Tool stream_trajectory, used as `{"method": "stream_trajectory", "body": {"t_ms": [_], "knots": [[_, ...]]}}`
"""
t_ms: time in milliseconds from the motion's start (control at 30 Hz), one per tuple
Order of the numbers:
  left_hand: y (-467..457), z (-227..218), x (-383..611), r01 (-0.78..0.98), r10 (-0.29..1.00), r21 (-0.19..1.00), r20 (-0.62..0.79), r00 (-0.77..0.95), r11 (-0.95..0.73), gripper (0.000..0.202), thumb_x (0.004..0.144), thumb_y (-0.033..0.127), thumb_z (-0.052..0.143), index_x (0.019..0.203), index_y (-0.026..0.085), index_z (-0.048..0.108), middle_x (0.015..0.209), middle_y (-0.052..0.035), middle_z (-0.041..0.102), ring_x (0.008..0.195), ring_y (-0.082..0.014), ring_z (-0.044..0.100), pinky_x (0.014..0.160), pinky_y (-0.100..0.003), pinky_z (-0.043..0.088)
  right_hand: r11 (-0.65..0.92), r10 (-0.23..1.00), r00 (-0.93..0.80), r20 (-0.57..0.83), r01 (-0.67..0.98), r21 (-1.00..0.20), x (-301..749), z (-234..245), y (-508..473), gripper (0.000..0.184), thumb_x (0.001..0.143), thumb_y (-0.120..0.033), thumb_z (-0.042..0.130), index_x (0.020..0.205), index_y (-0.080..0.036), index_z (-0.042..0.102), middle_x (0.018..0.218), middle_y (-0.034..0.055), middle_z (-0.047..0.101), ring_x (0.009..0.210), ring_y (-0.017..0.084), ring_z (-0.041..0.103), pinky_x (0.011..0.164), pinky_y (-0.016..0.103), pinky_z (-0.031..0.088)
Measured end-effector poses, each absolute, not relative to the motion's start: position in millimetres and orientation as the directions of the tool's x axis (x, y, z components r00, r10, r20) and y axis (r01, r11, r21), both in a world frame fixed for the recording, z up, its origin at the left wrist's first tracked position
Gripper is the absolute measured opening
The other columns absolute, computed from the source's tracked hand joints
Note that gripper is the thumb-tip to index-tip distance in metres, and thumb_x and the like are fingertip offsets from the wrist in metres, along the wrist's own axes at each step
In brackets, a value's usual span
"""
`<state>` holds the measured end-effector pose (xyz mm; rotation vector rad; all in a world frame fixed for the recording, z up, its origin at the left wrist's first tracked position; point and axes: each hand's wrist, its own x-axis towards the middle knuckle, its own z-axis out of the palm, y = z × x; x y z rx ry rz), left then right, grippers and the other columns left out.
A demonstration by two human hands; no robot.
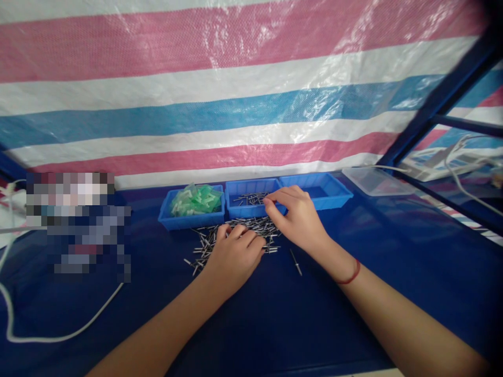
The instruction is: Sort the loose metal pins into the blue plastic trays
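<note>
Silver blind rivets (204, 243) with long thin stems lie in a loose pile in front of the blue bins. My left hand (236, 254) rests on this pile, its fingers curled down with the tips hidden among the rivets. My right hand (296, 217) is over the front right corner of the middle blue bin (245, 211), thumb and forefinger pinched together. Whatever lies between them is too small or hidden to tell. More rivets (251, 199) lie inside that bin. One single rivet (296, 263) lies apart on the table below my right hand.
The left blue bin (192, 222) holds green plastic bags with small white pieces. The right blue bin (332, 201) adjoins the middle one. A clear plastic lid (377, 182) lies farther right. A white cable (58, 339) loops across the dark blue table (275, 335) near a blurred-out area.
</note>
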<state>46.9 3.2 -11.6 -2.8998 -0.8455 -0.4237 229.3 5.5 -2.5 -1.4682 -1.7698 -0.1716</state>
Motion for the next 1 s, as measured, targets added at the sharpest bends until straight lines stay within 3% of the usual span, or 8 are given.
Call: {"method": "stream_trajectory", "body": {"t_ms": [100, 367, 600, 1000], "knots": [[3, -10, 47, 0.550, 0.537, 0.035, 0.275, 0.797, -0.834, 0.017, 0.093, 0.021, 0.045, 0.096, 0.022, 0.061, 0.089, -0.0031, 0.066, 0.093, -0.0217, 0.052, 0.081, -0.041, 0.029, 0.319, 0.764, 0.000, 0.645, 0.869, -0.379, 228, 0, 3, 0.021, 0.089, -0.026, 0.050, 0.077, -0.021, 0.066, 0.084, 0.0031, 0.069, 0.084, 0.021, 0.058, 0.078, 0.036, 0.038], [6, -9, 43, 0.572, 0.573, 0.092, 0.267, 0.775, -0.815, 0.016, 0.090, 0.021, 0.047, 0.088, 0.021, 0.063, 0.083, -0.0031, 0.066, 0.090, -0.0219, 0.051, 0.075, -0.039, 0.028, 0.327, 0.778, -0.012, 0.628, 0.862, -0.388, 225, 6, -4, 0.021, 0.088, -0.025, 0.050, 0.076, -0.021, 0.066, 0.084, 0.0033, 0.069, 0.084, 0.021, 0.057, 0.077, 0.035, 0.037], [7, -4, 41, 0.609, 0.609, 0.077, 0.225, 0.761, -0.789, 0.018, 0.089, 0.032, 0.053, 0.094, 0.022, 0.067, 0.089, -0.0041, 0.066, 0.092, -0.0231, 0.051, 0.075, -0.038, 0.029, 0.326, 0.781, -0.016, 0.625, 0.863, -0.385, 226, 7, -6, 0.020, 0.088, -0.025, 0.050, 0.076, -0.021, 0.066, 0.084, 0.0024, 0.069, 0.085, 0.020, 0.057, 0.077, 0.035, 0.036], [0, -3, 41, 0.676, 0.664, 0.036, 0.226, 0.712, -0.736, 0.011, 0.085, 0.025, 0.055, 0.085, 0.022, 0.066, 0.089, -0.0043, 0.065, 0.088, -0.0241, 0.051, 0.074, -0.040, 0.030, 0.340, 0.794, -0.047, 0.606, 0.861, -0.379, 223, 5, -6, 0.020, 0.088, -0.025, 0.051, 0.075, -0.021, 0.065, 0.081, 0.0032, 0.068, 0.084, 0.021, 0.057, 0.077, 0.036, 0.038]]}}
